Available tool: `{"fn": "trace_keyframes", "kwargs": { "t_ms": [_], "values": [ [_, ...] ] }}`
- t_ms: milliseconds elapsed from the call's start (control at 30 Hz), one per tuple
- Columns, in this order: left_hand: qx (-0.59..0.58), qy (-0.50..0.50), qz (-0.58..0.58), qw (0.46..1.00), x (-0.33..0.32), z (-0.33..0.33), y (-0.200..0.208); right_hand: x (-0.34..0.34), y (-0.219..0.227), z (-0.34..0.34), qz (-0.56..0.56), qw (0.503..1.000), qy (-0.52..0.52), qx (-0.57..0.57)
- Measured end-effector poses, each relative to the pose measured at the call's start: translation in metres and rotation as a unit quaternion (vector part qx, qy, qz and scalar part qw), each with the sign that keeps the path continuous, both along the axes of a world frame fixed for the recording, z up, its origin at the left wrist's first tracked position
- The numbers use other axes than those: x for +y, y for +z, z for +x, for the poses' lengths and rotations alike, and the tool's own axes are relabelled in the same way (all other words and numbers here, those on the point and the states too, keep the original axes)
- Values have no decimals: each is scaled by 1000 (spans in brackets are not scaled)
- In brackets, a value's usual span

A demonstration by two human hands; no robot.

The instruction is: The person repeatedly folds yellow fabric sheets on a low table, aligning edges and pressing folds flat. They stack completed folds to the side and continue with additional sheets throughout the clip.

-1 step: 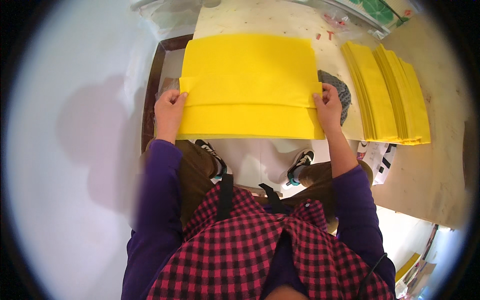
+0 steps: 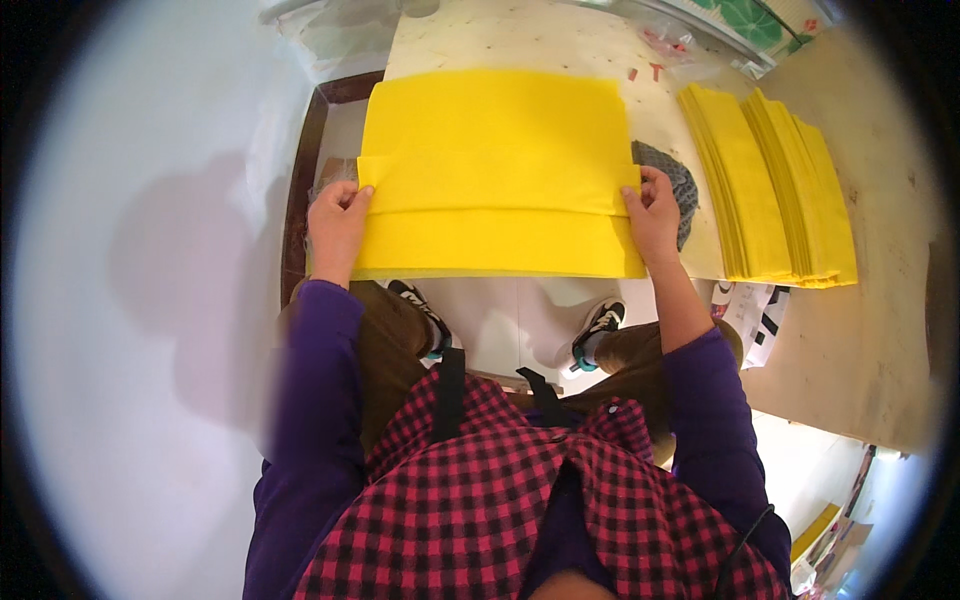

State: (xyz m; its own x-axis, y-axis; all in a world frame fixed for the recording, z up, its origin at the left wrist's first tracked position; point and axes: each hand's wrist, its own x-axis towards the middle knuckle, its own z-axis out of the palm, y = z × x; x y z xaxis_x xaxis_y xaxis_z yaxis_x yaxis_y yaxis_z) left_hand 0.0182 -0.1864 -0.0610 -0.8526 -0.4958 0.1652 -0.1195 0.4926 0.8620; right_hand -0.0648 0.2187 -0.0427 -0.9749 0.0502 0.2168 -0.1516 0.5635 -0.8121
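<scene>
The cloth point(image 2: 495, 180), bright yellow, lies flat at the near edge of the table point(image 2: 560, 42), left of the middle, its near border above the gap over the floor point(image 2: 490, 310). A folded band runs across it from left to right, its near edge making a line over a second yellow layer below. The left hand point(image 2: 338, 228) clamps the band's left end, thumb on top and the other fingers curled at the edge; the right hand point(image 2: 656, 218) pinches the right end in the same way, level with the left. Just behind the right hand, a dark grey rag point(image 2: 682, 180) lies crumpled on the table. Farther right stand two yellow stacks, the left one point(image 2: 735, 185) and the right one point(image 2: 800, 190), close together, their many folded layers showing as ridges. Under the table's near edge at right is a white bag point(image 2: 768, 322) with black marks; its contents cannot be told. At the far right, clear plastic point(image 2: 672, 42) lies near small red scraps point(image 2: 657, 73); whether it wraps anything is unclear. Two shoes, the left point(image 2: 425, 312) and the right point(image 2: 600, 325), rest on the floor between the cloth and the checked apron point(image 2: 450, 490).
</scene>
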Motion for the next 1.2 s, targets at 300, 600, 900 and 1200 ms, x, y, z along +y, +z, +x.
{"fn": "trace_keyframes", "kwargs": {
  "t_ms": [300,600,900,1200],
  "values": [
    [20,-21,4,1000,-1,1,1,-6,43,4,63,992,-48,103],
    [13,-14,-14,1000,7,2,6,-173,62,56,168,929,299,139],
    [15,-25,-38,999,3,2,5,-215,25,36,382,902,199,-18],
    [-24,-28,-43,998,7,3,11,-69,18,27,436,897,42,-61]
  ]
}}
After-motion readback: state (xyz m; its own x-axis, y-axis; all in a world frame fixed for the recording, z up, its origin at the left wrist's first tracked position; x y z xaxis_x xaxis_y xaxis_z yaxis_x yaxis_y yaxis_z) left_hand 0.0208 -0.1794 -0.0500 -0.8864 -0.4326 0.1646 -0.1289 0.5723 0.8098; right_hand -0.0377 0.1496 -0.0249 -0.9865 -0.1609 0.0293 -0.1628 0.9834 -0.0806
